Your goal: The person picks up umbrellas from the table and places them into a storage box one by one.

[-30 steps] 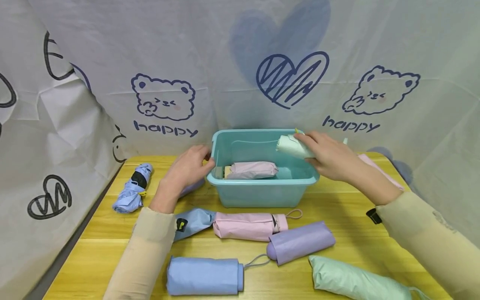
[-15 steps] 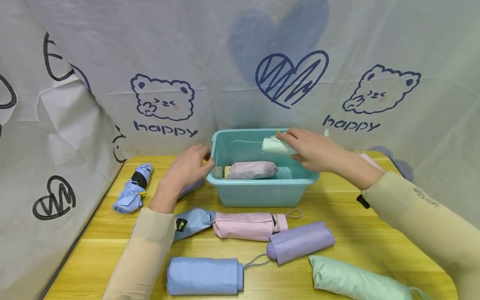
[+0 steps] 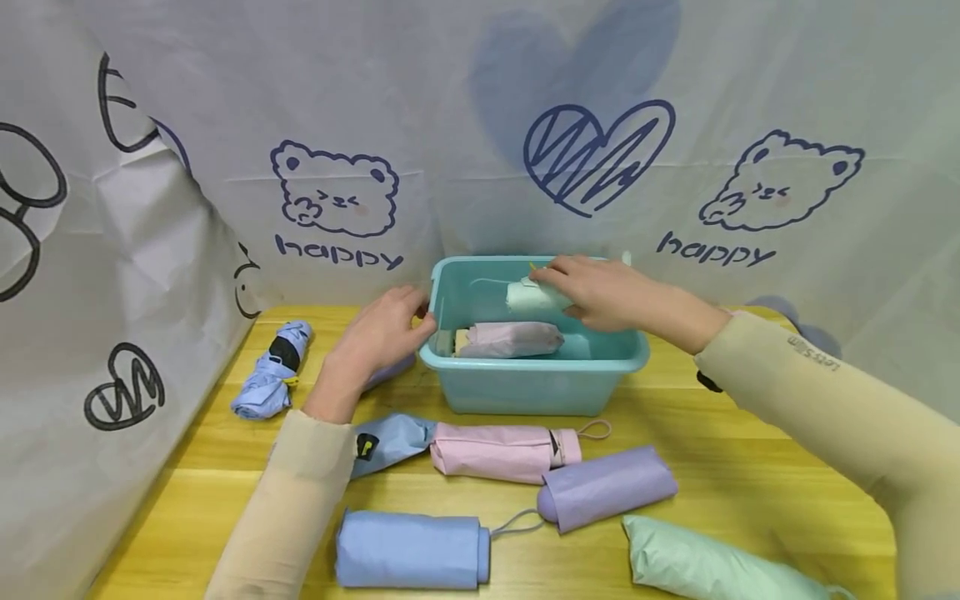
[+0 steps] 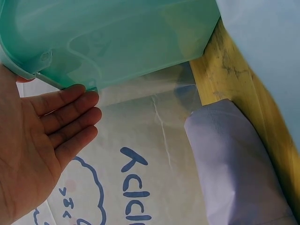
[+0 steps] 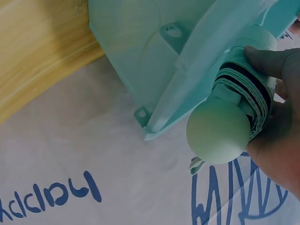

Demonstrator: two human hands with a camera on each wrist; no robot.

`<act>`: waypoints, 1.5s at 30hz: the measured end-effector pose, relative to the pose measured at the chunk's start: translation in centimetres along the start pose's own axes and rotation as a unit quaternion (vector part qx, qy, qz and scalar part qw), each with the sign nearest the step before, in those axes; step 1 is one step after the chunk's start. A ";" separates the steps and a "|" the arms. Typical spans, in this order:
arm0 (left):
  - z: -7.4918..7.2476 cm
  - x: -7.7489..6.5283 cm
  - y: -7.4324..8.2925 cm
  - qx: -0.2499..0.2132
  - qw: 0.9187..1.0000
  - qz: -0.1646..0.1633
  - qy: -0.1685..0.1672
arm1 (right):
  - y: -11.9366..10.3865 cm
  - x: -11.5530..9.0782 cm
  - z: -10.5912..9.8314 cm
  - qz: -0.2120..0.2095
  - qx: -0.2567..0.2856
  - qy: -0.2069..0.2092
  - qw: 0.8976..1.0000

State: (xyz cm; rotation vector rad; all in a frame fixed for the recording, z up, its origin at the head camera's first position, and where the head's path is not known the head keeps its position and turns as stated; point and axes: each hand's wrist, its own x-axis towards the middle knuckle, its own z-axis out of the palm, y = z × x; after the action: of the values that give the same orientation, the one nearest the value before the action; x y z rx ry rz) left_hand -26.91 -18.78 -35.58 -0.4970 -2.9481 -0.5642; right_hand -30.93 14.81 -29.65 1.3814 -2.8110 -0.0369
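Observation:
My right hand [image 3: 618, 296] grips a pale mint folded umbrella [image 3: 531, 296] over the turquoise plastic bin [image 3: 525, 390]. The right wrist view shows its round handle end [image 5: 218, 132] and wrapped folds, with fingers curled round the body. My left hand [image 3: 375, 337] rests against the bin's left rim; in the left wrist view its fingers [image 4: 70, 122] are nearly straight and touch the edge. Inside the bin lies a pale pink-lilac folded umbrella [image 3: 513, 340], with something yellowish at its left end. A lilac umbrella [image 4: 234, 164] lies beside the bin, partly hidden behind my left hand.
On the wooden table [image 3: 750, 450] lie more folded umbrellas: crumpled blue [image 3: 270, 371] at left, grey-blue [image 3: 401, 442], pink [image 3: 491, 450], purple [image 3: 611, 487], blue [image 3: 408, 550] and mint green [image 3: 720, 562] in front. A printed white cloth [image 3: 465, 167] hangs behind the bin.
My right hand has moved left with the mint umbrella, from the bin's right end toward its middle, and slightly down. The left hand keeps its place at the rim.

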 end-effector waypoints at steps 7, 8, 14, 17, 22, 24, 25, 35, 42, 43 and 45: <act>-0.1 0.2 0.2 0.000 1.000 0.004 0.003 | -0.2 1.1 -0.4 -0.014 -0.012 -0.041 0.999; -0.1 0.2 0.2 0.001 1.000 0.004 0.003 | -0.2 1.3 -0.4 -0.015 -0.014 -0.048 0.999; 0.0 0.1 0.0 0.004 1.000 0.001 0.005 | -0.6 2.7 -0.3 -0.034 -0.014 -0.087 0.996; 0.1 0.0 -0.2 0.004 1.000 0.001 0.005 | -0.8 3.5 -0.1 -0.041 -0.011 -0.103 0.994; 0.0 0.0 -0.1 0.006 1.000 0.002 0.005 | -1.2 4.9 -0.2 -0.055 0.002 -0.134 0.989; 0.0 0.0 0.0 0.006 1.000 0.001 0.004 | -1.4 5.5 -0.2 -0.061 0.010 -0.148 0.987; 0.0 0.0 0.0 0.007 1.000 0.000 0.004 | -1.5 5.8 -0.3 -0.062 0.013 -0.156 0.986; 0.1 -0.1 -0.2 0.004 1.000 0.001 0.002 | -2.6 8.8 0.7 -0.072 0.038 -0.214 0.973; 0.1 0.1 -0.2 0.000 1.000 0.017 0.011 | -3.5 10.7 1.6 -0.057 0.023 -0.250 0.966; 0.1 0.1 -0.2 0.000 1.000 0.018 0.012 | -3.6 10.9 1.8 -0.054 0.024 -0.255 0.965; 0.1 0.0 -0.2 -0.001 1.000 0.018 0.011 | -3.8 11.2 2.0 -0.053 0.026 -0.261 0.964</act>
State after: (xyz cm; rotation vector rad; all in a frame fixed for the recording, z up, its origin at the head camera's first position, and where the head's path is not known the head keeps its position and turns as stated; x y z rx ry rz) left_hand -27.02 -18.91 -35.78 -0.5391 -2.9112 -0.5638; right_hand -34.85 3.64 -31.77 1.7549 -3.1538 -0.3884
